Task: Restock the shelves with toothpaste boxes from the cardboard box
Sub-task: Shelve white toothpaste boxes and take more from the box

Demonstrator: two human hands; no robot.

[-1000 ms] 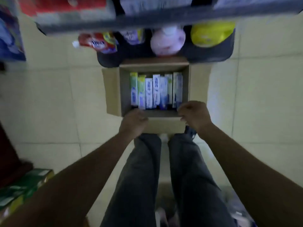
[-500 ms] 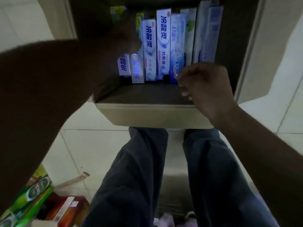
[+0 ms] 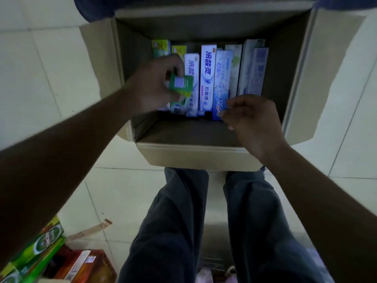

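An open cardboard box [image 3: 195,158] stands on the floor in front of my legs. Inside it, several toothpaste boxes [image 3: 208,78] lie side by side, mostly white and blue, with two green-topped ones at the left. My left hand [image 3: 151,84] is inside the cardboard box and grips a green toothpaste box [image 3: 181,84] by its end, tilted up above the row. My right hand [image 3: 251,119] hovers at the near right of the row with its fingers curled, fingertips by the end of a blue box; whether it holds anything is unclear.
The carton's flaps [image 3: 318,78] stick out left and right over the pale tiled floor [image 3: 40,78]. Green and red product boxes [image 3: 40,254] lie at the lower left. A dark shelf edge [image 3: 93,9] crosses the top of the view.
The view has dropped from far above the carton to close over it. My left hand reached into the carton and has pulled a green toothpaste box up out of the row.
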